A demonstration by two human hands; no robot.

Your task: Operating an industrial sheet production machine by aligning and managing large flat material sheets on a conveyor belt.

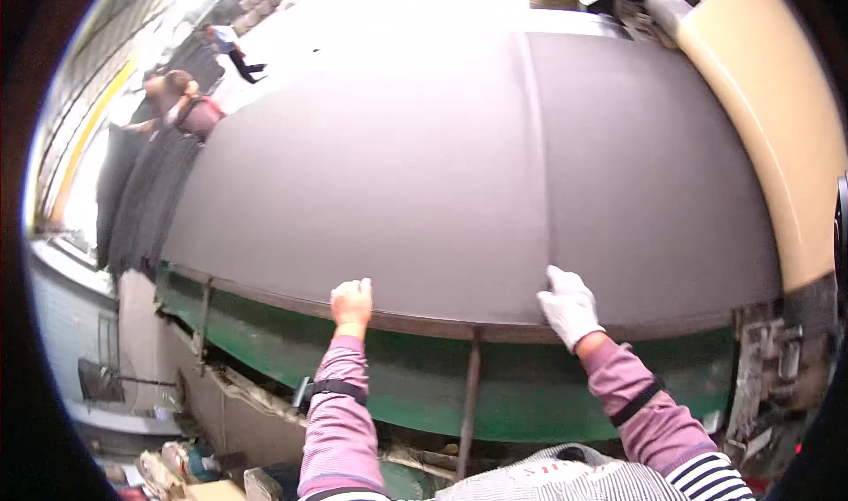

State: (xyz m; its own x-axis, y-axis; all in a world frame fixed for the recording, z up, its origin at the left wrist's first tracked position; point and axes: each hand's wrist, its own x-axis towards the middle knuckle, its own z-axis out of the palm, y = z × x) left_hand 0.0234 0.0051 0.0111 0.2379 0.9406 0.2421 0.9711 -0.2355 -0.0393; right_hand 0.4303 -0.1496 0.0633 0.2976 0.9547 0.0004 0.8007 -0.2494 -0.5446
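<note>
A wide dark grey sheet (371,174) lies spread in front of me, and a raised fold (537,139) runs away from me along it. At its near edge my left hand (352,303), bare, is closed with the fingers curled at the sheet's rim; the fingertips are hidden. My right hand (570,307) wears a white glove. It rests on the sheet at the near end of the fold, fingers stretched forward and thumb apart.
Below the sheet's edge runs a green surface (415,369) with a metal post (471,395). A large beige roll (768,104) stands at right. Two people, one nearer (190,108) and one farther (231,49), are at the far left beside dark hanging material (141,192).
</note>
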